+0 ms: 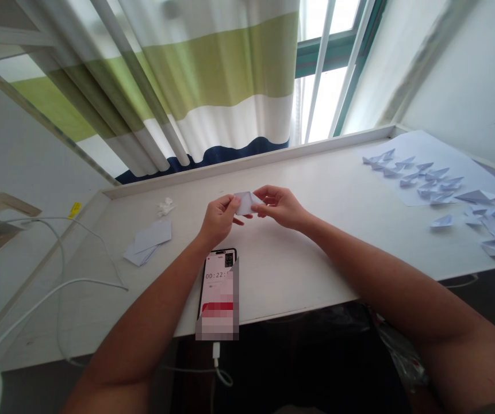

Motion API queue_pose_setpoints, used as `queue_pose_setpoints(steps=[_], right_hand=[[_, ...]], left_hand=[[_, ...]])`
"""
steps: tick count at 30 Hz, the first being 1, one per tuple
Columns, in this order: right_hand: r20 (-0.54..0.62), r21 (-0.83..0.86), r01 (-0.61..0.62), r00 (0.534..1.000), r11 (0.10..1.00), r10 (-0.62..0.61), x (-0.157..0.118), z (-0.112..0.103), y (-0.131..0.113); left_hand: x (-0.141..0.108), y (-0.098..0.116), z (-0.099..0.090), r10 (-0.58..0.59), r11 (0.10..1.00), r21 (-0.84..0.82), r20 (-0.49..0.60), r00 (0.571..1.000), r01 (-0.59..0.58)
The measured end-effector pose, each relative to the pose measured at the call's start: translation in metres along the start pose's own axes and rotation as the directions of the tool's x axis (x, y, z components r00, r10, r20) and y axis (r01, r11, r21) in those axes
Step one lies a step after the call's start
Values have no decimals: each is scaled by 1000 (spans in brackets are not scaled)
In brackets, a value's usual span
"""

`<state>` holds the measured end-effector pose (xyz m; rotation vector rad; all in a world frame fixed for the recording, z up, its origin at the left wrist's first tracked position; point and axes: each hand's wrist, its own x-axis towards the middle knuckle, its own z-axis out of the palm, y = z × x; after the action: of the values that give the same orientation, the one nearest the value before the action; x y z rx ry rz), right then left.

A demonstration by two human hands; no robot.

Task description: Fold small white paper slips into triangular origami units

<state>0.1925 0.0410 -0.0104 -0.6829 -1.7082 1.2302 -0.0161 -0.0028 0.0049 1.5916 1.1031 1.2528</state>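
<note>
A small piece of folded white paper is held up between my two hands, above the middle of the white desk. My left hand pinches its left side, thumb on top. On the other side, my right hand grips the paper's right edge between thumb and fingers. The underside of the paper is hidden. Left of my hands lies a loose stack of white paper sheets. Many folded paper boats are spread over the right side of the desk, several on a large white sheet.
A phone showing a running timer lies near the desk's front edge, a white cable plug below it. Crumpled white paper sits behind the stack. White cables loop across the left side. A curtain hangs behind the desk's raised rim.
</note>
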Motion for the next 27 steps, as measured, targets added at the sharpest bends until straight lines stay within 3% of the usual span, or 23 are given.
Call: queue_pose_setpoints(steps=[4, 14, 21, 27], right_hand=[[-27, -156, 77, 996, 985, -83, -2, 2, -2], [-54, 109, -27, 998, 994, 33, 1, 4, -7], [-38, 101, -44, 998, 994, 48, 0, 5, -6], [-3, 94, -51, 999, 994, 51, -2, 7, -9]], left_hand=[[0, 0, 0, 2, 1000, 7, 36, 999, -2], [0, 1, -1, -32, 999, -11, 53, 998, 33], [-1, 3, 0, -74, 996, -38, 13, 997, 75], [0, -1, 0, -41, 998, -48, -17, 999, 40]])
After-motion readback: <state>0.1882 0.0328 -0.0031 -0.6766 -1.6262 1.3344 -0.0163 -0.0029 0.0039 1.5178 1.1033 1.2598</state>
